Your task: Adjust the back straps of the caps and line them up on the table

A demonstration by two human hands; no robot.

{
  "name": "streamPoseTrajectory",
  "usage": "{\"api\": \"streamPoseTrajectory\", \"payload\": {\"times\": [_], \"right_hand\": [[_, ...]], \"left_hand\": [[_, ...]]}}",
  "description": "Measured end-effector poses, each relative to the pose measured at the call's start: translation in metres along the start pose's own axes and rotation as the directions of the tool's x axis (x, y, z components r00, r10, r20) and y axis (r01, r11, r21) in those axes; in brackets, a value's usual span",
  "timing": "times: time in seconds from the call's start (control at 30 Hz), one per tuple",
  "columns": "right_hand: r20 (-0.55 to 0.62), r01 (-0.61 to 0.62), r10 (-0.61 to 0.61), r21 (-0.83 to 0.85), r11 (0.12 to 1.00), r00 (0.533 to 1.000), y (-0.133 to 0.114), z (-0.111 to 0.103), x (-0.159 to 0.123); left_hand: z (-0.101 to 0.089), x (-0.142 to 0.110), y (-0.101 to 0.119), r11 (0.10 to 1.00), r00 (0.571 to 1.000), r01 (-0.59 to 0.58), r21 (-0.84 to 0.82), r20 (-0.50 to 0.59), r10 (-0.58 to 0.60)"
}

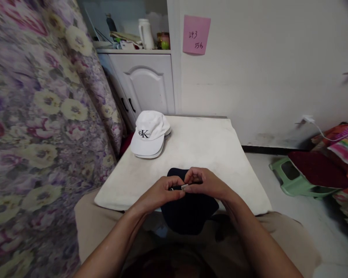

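Observation:
A dark navy cap [188, 210] lies at the near edge of a small white table [203, 146], its brim hanging over the edge toward me. My left hand [162, 192] and my right hand [204, 182] meet over the cap's back, both pinched closed on its small metal strap buckle [183, 187]. Further back on the left of the table sits a white cap with a black logo [149, 131], stacked on another white cap whose brim shows beneath.
A floral curtain [37, 116] hangs close on the left. Behind the table stand a white cabinet [145, 81] with a kettle [145, 34] and clutter on top, and a wall bearing a pink note [196, 34]. A green stool [295, 179] and colourful bedding [345, 150] lie right.

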State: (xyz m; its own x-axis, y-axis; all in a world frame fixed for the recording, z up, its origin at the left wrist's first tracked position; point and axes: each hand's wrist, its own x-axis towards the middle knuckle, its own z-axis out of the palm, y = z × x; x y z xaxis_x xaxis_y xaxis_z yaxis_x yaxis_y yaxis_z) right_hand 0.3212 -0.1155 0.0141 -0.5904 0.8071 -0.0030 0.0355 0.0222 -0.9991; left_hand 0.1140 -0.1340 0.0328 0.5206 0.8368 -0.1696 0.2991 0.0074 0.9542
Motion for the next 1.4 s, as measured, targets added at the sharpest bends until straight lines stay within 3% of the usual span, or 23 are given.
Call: {"api": "streamPoseTrajectory", "payload": {"times": [0.23, 0.37, 0.5, 0.63, 0.77, 1.0, 1.17, 1.4], "right_hand": [[-0.029, 0.177, -0.194, -0.300, 0.938, 0.981, -0.006, 0.007, -0.002], [-0.050, 0.116, -0.133, -0.253, 0.961, 0.990, -0.003, 0.005, -0.001], [-0.056, 0.060, -0.067, -0.124, 0.991, 0.996, 0.003, 0.002, 0.001], [-0.055, -0.015, 0.012, -0.052, 0.999, 0.998, 0.006, 0.001, 0.002], [-0.053, -0.074, 0.073, -0.023, 0.997, 0.996, 0.007, 0.001, 0.002], [-0.067, -0.067, 0.065, -0.030, 0.997, 0.996, 0.004, 0.002, -0.001], [-0.059, 0.013, -0.019, -0.089, 0.996, 0.998, 0.003, 0.005, -0.001], [-0.088, 0.066, -0.088, -0.223, 0.973, 0.992, -0.001, 0.013, 0.000]], "left_hand": [[-0.002, 0.000, -0.013, 0.991, 0.996, 0.073, -0.114, -0.044, -0.078], [-0.006, -0.005, -0.018, 0.980, 0.996, 0.066, -0.187, -0.043, -0.076], [-0.010, -0.011, -0.016, 0.985, 0.992, -0.033, -0.169, -0.129, 0.011], [-0.011, -0.018, -0.019, 0.966, 0.993, -0.098, -0.239, -0.082, 0.080], [-0.006, -0.025, -0.020, 0.980, 0.982, -0.157, -0.122, -0.126, 0.142], [0.000, -0.026, -0.012, 0.993, 0.970, -0.111, 0.039, -0.212, 0.117], [0.003, -0.020, -0.015, 0.999, 0.973, -0.038, -0.036, -0.228, 0.028], [0.006, -0.018, -0.011, 0.985, 0.958, -0.048, -0.164, -0.286, -0.001]]}}
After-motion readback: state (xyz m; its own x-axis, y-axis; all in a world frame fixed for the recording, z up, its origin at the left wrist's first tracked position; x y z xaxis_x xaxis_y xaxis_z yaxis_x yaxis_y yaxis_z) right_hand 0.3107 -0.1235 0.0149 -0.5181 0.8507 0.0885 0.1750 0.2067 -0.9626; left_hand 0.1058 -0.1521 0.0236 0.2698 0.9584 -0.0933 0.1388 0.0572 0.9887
